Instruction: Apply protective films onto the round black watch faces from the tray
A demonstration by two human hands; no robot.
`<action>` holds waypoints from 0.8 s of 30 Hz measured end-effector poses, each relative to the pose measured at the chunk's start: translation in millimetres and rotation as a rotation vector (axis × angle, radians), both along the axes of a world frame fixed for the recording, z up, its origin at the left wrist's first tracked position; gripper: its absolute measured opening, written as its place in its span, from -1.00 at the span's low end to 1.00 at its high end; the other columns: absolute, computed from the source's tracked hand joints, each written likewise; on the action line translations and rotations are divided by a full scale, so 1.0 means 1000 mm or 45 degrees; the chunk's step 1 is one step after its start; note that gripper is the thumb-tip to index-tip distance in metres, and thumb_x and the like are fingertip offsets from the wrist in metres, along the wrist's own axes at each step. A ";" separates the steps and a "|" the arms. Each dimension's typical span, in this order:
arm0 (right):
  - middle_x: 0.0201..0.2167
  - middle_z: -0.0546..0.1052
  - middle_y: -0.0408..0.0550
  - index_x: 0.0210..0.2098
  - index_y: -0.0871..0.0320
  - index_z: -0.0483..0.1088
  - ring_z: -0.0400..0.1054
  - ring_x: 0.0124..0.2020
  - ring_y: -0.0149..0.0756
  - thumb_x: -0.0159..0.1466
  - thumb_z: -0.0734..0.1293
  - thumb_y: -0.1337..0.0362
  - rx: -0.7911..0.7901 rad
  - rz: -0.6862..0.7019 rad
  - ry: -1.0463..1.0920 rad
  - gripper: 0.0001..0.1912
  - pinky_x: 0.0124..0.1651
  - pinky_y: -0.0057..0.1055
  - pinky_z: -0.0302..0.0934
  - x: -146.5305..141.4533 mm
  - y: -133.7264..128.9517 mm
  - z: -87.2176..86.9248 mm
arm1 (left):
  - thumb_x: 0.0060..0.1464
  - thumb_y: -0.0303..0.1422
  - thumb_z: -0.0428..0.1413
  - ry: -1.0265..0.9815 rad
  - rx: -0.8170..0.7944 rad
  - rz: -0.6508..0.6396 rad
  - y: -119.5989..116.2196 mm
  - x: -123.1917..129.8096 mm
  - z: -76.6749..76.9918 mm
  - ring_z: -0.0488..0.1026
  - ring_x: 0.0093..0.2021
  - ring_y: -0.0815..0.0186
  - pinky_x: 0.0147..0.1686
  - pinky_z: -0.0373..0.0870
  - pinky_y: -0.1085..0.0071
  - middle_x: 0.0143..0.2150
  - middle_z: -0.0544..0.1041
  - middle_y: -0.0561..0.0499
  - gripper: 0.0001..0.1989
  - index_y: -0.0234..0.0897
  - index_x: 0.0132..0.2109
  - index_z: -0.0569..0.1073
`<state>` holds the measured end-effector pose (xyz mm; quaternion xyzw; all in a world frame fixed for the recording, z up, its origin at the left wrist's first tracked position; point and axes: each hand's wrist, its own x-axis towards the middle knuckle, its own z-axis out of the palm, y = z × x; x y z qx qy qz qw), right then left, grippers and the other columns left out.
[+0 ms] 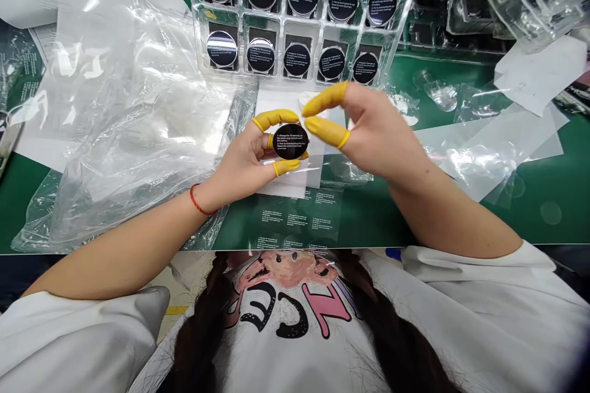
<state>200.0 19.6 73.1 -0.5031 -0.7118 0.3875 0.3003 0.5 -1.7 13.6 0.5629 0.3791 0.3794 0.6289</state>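
The left hand (239, 163), in yellow rubber finger cots (276, 116), pinches a round black printed disc (290, 141) above the green worktop's (530, 196) front edge; the right hand (373, 135) is just beside it, half open and empty, below a clear plastic tray (281, 77)

A clear plastic tray (286, 43) beyond the left hand (239, 166) and right hand (373, 135), crumpled plastic bag (124, 123) blocking leftward, film sheets (488, 159) rightward, open green counter (369, 221) toward the body
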 end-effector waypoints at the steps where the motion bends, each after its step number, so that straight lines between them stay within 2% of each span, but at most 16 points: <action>1: -0.13 0.56 0.01 -0.23 0.11 0.45 0.41 -0.06 -0.18 0.26 0.41 0.23 0.108 -0.030 -0.135 -0.88 0.12 -0.13 0.25 0.009 0.004 0.001 | -0.08 -0.29 0.38 0.003 0.001 0.031 0.001 0.000 -0.001 0.65 -0.18 0.27 -0.07 0.61 0.30 -0.22 0.59 0.07 -0.38 -0.17 0.09 0.28; 3: -0.08 0.53 0.10 -0.15 0.12 0.47 0.37 -0.01 -0.07 0.24 0.43 0.27 0.251 -0.111 -0.469 -0.81 0.13 -0.04 0.20 0.032 0.012 -0.003 | -0.09 -0.26 0.39 0.002 0.000 0.089 0.005 -0.002 -0.003 0.64 -0.18 0.27 -0.04 0.60 0.26 -0.24 0.58 0.08 -0.35 -0.15 0.10 0.28; 6: -0.14 0.50 0.18 -0.09 0.16 0.49 0.33 -0.08 0.01 0.09 0.54 0.29 0.173 -0.201 -0.880 -0.60 -0.04 -0.04 0.19 0.072 0.023 -0.026 | -0.10 -0.25 0.40 -0.016 -0.030 0.130 0.010 -0.004 -0.007 0.64 -0.16 0.25 0.00 0.59 0.21 -0.23 0.57 0.09 -0.33 -0.14 0.11 0.27; 9: -0.28 0.44 0.09 -0.14 0.16 0.51 0.27 -0.27 -0.18 -0.09 0.63 0.29 -0.002 -0.278 -0.924 -0.49 -0.22 -0.17 0.15 0.099 0.027 -0.055 | -0.10 -0.28 0.39 -0.040 -0.059 0.134 0.013 -0.005 -0.010 0.65 -0.16 0.24 0.02 0.59 0.19 -0.23 0.57 0.10 -0.34 -0.13 0.11 0.26; 12: -0.40 0.34 -0.05 -0.36 0.13 0.46 0.14 -0.39 -0.34 -0.07 0.62 0.33 -0.010 -0.363 -0.839 -0.66 -0.31 -0.24 0.07 0.104 0.024 -0.065 | -0.10 -0.32 0.38 -0.048 -0.066 0.127 0.013 -0.003 -0.012 0.65 -0.16 0.27 0.02 0.59 0.21 -0.22 0.57 0.10 -0.35 -0.14 0.10 0.27; 15: -0.44 0.36 -0.05 -0.49 0.10 0.34 0.17 -0.37 -0.32 0.12 0.50 0.36 0.184 -0.381 -0.651 -0.77 -0.31 -0.25 0.07 0.085 0.015 -0.054 | -0.10 -0.36 0.37 -0.024 -0.069 0.121 0.012 -0.002 -0.013 0.65 -0.17 0.27 0.00 0.61 0.24 -0.22 0.58 0.10 -0.37 -0.15 0.09 0.27; 18: -0.29 0.49 -0.01 -0.27 0.05 0.44 0.29 -0.27 -0.25 0.29 0.37 0.28 0.402 -0.269 -0.400 -0.99 -0.22 -0.24 0.19 0.047 0.000 -0.033 | -0.10 -0.39 0.36 -0.010 -0.088 0.102 0.011 0.000 -0.011 0.65 -0.19 0.28 -0.03 0.61 0.26 -0.25 0.58 0.12 -0.39 -0.16 0.08 0.28; 21: -0.22 0.51 -0.03 -0.12 0.00 0.45 0.35 -0.20 -0.23 0.39 0.25 0.18 0.514 0.008 -0.369 -0.85 -0.09 -0.19 0.26 0.006 -0.013 -0.024 | -0.09 -0.41 0.34 -0.026 -0.091 0.085 0.011 0.000 -0.009 0.62 -0.24 0.35 -0.12 0.60 0.36 -0.26 0.58 0.12 -0.41 -0.18 0.07 0.28; 24: -0.21 0.49 0.00 -0.15 0.03 0.44 0.34 -0.14 -0.17 0.41 0.19 0.19 0.579 0.155 -0.480 -0.81 -0.06 -0.15 0.28 -0.019 -0.014 -0.033 | -0.13 -0.47 0.34 -0.018 -0.069 0.081 0.011 0.001 -0.010 0.57 -0.33 0.43 -0.28 0.54 0.48 -0.28 0.57 0.13 -0.43 -0.20 0.04 0.31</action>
